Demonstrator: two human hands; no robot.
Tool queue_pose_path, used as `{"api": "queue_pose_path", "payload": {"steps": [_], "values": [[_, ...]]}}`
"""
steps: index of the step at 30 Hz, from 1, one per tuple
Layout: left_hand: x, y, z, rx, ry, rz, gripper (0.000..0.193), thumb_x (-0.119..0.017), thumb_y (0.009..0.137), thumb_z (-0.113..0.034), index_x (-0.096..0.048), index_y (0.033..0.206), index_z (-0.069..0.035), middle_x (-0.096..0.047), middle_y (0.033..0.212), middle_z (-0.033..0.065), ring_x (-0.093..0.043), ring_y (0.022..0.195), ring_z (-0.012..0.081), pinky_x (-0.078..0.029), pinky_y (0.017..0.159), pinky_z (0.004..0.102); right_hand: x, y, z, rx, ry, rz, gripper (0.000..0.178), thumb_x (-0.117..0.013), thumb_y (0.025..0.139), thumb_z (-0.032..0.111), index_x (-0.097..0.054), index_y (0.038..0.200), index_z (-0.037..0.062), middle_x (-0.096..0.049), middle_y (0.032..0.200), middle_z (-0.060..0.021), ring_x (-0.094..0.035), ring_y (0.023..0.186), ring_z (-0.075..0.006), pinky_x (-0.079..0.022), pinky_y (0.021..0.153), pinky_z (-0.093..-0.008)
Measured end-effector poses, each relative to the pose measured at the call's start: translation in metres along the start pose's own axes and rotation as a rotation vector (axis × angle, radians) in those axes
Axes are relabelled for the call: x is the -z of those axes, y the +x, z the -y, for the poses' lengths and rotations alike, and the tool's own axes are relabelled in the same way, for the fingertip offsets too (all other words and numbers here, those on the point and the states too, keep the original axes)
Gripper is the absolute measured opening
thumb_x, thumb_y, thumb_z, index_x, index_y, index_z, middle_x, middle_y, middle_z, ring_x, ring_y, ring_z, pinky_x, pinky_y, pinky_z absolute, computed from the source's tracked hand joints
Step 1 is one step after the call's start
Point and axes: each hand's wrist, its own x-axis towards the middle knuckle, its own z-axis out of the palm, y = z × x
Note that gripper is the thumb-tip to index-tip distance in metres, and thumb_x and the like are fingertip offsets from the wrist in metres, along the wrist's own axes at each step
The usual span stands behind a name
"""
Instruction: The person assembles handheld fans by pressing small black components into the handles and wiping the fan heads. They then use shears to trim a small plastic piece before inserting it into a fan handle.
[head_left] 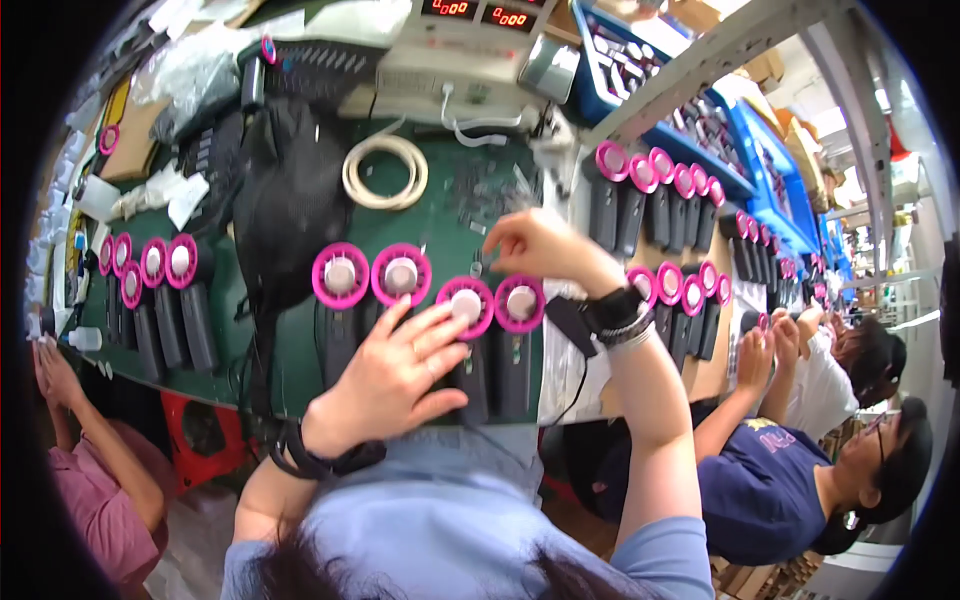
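A pink fan (pixel 471 298) lies under the spread left hand (pixel 392 374). Beyond it curls the right hand (pixel 541 246); whether it pinches anything I cannot tell.

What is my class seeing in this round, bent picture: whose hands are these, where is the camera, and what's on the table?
There is no robot: a person works with two bare hands. The single picture comes from a wide fisheye camera on that person's head, looking down, so straight edges bend.

On the green table, four pink-ringed devices with dark handles lie in a row before the person; beyond is a pale coil. The left hand is spread, fingers over the third device from the left. The right hand has bent fingers; whether it holds something small is unclear.
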Motion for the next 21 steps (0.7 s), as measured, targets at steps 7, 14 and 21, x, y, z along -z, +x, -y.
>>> {"api": "queue_pose_path", "payload": {"steps": [7,14,21], "values": [[-0.008,-0.019,-0.004,0.025,-0.016,0.035,0.043,-0.069,0.084,-0.039,-0.066,0.115,-0.009,-0.057,0.135,0.0113,-0.05,0.129,0.0306,-0.03,0.111,0.0538,-0.033,0.008,-0.01,-0.007,0.047,0.072,0.021,-0.081,0.069,0.019,-0.071,0.083,0.0072,-0.068,0.07,-0.0072,-0.066,0.064,-0.0214,-0.052,0.062,-0.0347],[-0.002,-0.021,-0.008,-0.009,0.031,-0.027,0.04,-0.068,0.086,-0.037,-0.067,0.115,-0.01,-0.058,0.133,0.0097,-0.051,0.128,0.0279,-0.032,0.11,0.052,-0.027,0.012,-0.009,0.065,0.051,0.098,0.02,-0.079,0.071,0.019,-0.071,0.083,0.0048,-0.068,0.071,-0.0087,-0.066,0.065,-0.0222,-0.053,0.063,-0.0344],[0.005,-0.011,-0.009,-0.07,0.023,-0.043,0.038,-0.067,0.087,-0.036,-0.067,0.114,-0.009,-0.063,0.125,0.0084,-0.056,0.12,0.026,-0.04,0.103,0.0448,0.001,0.003,-0.014,0.04,0.097,0.051,0.019,-0.077,0.076,0.02,-0.073,0.084,0.0031,-0.071,0.076,-0.0099,-0.068,0.069,-0.0174,-0.054,0.068,-0.0306]]}}
